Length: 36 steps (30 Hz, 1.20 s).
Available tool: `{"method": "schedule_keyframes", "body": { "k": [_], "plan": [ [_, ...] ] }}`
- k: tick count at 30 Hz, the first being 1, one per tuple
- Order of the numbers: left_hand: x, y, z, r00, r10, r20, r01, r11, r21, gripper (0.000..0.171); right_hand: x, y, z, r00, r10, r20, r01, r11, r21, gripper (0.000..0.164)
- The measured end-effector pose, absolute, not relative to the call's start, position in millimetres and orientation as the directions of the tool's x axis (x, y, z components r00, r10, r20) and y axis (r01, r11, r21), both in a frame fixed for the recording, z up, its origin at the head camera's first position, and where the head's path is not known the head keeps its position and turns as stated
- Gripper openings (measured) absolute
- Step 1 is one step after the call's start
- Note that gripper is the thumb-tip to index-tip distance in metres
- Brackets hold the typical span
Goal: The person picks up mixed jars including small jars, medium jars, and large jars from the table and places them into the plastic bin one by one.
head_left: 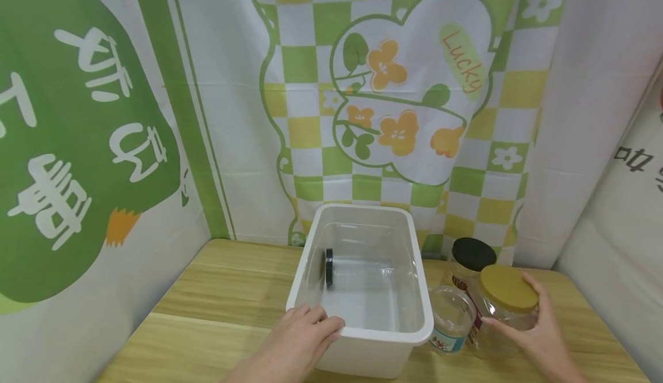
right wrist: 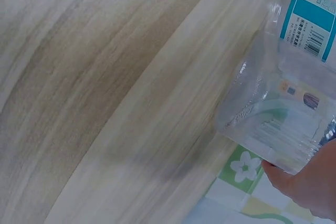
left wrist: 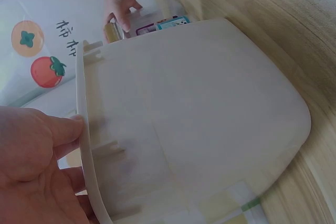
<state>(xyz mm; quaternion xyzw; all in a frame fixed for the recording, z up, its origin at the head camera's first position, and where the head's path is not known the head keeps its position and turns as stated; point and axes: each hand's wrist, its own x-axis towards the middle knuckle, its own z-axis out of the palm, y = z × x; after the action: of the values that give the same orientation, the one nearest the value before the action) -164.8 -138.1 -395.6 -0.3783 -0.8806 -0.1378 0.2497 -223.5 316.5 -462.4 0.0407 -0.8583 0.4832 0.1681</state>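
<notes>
A white plastic bin (head_left: 409,337) stands in the middle of the wooden table (head_left: 228,291). Inside it a clear jar with a black lid (head_left: 357,276) lies on its side. My left hand (head_left: 321,325) grips the bin's near left rim; the left wrist view shows its thumb (left wrist: 58,132) against the rim (left wrist: 86,145). To the right of the bin, my right hand (head_left: 533,317) holds a clear jar with a gold lid (head_left: 505,299) that stands on the table. The right wrist view shows that jar's base (right wrist: 278,124) with my thumb (right wrist: 299,187) on it.
Between the bin and the gold-lidded jar stands a lidless clear jar with a blue label (head_left: 449,321). Behind them stands a jar with a black lid (head_left: 472,256). Printed curtains (head_left: 393,95) close off the back and both sides of the table.
</notes>
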Motion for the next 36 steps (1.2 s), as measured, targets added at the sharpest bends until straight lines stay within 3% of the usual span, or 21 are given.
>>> {"method": "schedule_keyframes", "body": {
  "k": [17,27,36],
  "plan": [
    [-167,-137,-396,-0.582,0.601,0.547,0.733,0.679,0.034,0.010,-227,318,-454,-0.914,0.044,0.404,-0.303,0.587,-0.751,0.116],
    [-166,-137,-397,-0.586,0.597,0.548,0.734,0.677,0.047,0.010,-226,324,-442,-0.921,-0.023,0.389,-0.310,0.649,-0.694,0.117],
    [-166,-137,-395,-0.592,0.603,0.535,0.735,0.677,0.050,0.010,-231,331,-438,-0.860,-0.122,0.495,-0.427,0.704,-0.567,0.103]
  ]
}}
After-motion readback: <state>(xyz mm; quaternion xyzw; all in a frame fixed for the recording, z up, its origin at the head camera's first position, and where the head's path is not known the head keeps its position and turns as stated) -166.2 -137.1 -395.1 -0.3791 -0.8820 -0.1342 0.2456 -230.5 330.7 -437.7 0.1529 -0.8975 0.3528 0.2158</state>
